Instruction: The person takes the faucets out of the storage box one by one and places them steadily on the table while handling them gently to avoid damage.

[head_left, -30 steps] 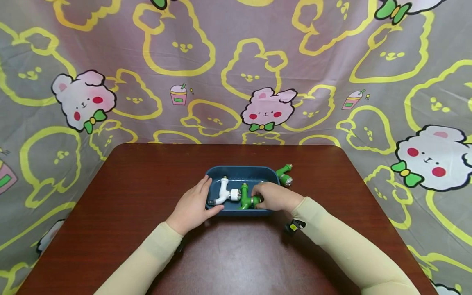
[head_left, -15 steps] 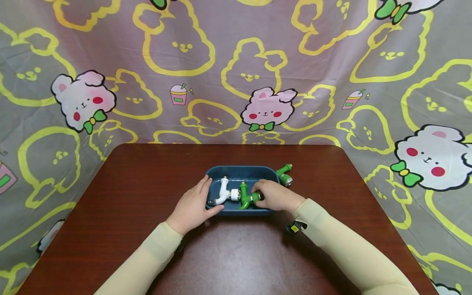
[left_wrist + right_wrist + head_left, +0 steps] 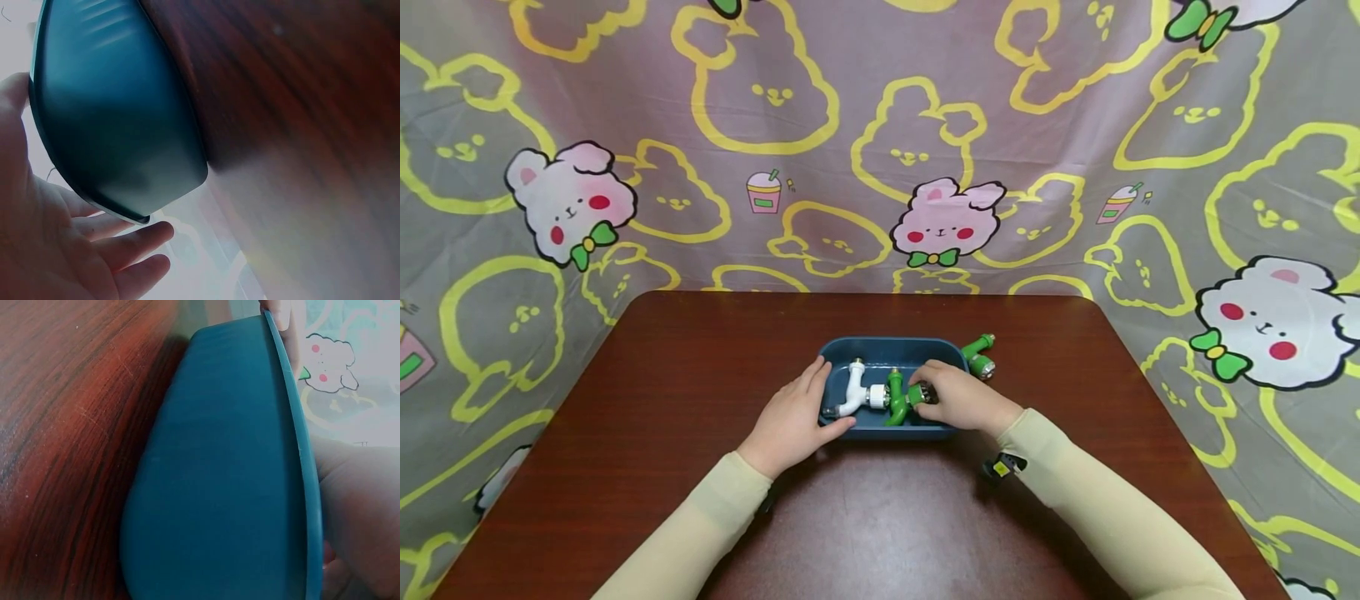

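A blue plastic bin [image 3: 880, 432] sits on the table and holds a white faucet [image 3: 855, 390] on its left and a green faucet [image 3: 896, 400] beside it. My right hand [image 3: 958, 396] reaches over the bin's right side and grips the knob end of the green faucet; part of that end is hidden by the fingers. Along the bin's left end lies my left hand [image 3: 790, 421], its fingers fairly straight at the rim and the thumb over the front edge. In the left wrist view those fingers [image 3: 134, 247] are spread near the rim. The right wrist view shows mostly the bin's outer wall [image 3: 219, 469].
Another green faucet [image 3: 980, 357] lies on the table just outside the bin's back right corner. The brown wooden table [image 3: 700, 350] ends at a patterned cloth [image 3: 820, 92] hung behind and on both sides.
The green faucet in the bin has shifted slightly left and turned, its knob end tipping upward with my right hand. The left hand and the white faucet have stayed put.
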`<state>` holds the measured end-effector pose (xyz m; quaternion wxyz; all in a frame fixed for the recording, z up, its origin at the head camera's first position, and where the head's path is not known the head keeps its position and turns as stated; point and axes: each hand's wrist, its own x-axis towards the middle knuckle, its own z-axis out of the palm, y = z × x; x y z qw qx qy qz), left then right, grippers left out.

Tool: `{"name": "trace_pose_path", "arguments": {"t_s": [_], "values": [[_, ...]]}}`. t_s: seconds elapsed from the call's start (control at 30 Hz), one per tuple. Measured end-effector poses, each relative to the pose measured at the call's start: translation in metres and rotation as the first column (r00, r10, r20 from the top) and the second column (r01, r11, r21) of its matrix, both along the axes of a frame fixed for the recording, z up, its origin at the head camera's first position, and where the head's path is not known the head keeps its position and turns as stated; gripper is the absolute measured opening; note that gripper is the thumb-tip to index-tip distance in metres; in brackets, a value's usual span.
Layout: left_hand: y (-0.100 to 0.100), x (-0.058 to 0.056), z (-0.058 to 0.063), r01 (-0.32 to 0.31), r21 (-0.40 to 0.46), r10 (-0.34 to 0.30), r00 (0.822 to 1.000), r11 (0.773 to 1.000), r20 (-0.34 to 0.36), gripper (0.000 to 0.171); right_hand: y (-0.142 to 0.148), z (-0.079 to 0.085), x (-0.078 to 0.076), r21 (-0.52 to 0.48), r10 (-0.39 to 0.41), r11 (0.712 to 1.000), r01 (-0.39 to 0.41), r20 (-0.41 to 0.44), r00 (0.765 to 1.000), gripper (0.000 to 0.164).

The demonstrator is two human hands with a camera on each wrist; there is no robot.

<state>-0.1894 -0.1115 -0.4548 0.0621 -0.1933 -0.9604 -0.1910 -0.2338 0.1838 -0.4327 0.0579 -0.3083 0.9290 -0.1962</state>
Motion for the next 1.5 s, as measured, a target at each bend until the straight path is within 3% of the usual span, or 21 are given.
{"name": "trace_pose_path", "arguments": {"t_s": [0.53, 1.33, 1.5], "values": [[0.0004, 0.0004, 0.0000, -0.003, -0.001, 0.003, 1.000, 1.000, 0.001, 0.098, 0.0031, -0.0038, -0.0023, -0.140, 0.003, 0.990, -0.010, -0.055, 0.998, 0.033], [0.0005, -0.0007, 0.0000, -0.004, -0.001, 0.004, 1.000, 1.000, -0.004, 0.098, 0.0028, 0.0001, -0.0002, -0.171, -0.001, 0.985, -0.001, -0.010, 1.000, 0.038], [0.0000, -0.0010, -0.0001, -0.002, 0.000, 0.002, 1.000, 1.000, 0.003, 0.098, 0.0035, -0.0008, 0.0007, -0.190, 0.009, 0.982, -0.017, -0.043, 0.999, 0.033]]}}
